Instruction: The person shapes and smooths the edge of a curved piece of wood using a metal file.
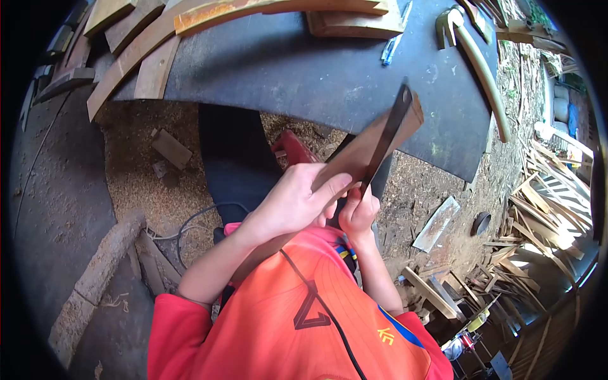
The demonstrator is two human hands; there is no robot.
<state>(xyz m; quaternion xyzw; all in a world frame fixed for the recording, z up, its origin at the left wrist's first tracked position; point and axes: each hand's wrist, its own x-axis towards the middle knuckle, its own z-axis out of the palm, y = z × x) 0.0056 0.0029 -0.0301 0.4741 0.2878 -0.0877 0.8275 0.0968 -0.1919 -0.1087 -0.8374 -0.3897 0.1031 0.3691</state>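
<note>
My left hand [292, 197] is wrapped around a long wooden board [354, 154], its thumb lying along the top. The board slants from the front of my shirt up to the edge of the dark table [272, 73], overlapping it in this view. Closed around the lower end of a thin, dark flat strip [387, 136] is my right hand [360, 214]. The strip has a hole near its far tip and lies along the board's right side. My right fist sits just right of my left fingers, and the strip's lower end is hidden inside it.
On the table lie a claw hammer [484, 79], pens [396, 39], a wood block [354, 24] and a curved wooden piece [253, 9]. Sawdust and an offcut [171, 149] cover the ground below. A log [95, 285] lies left; scrap wood [538, 196] is piled right.
</note>
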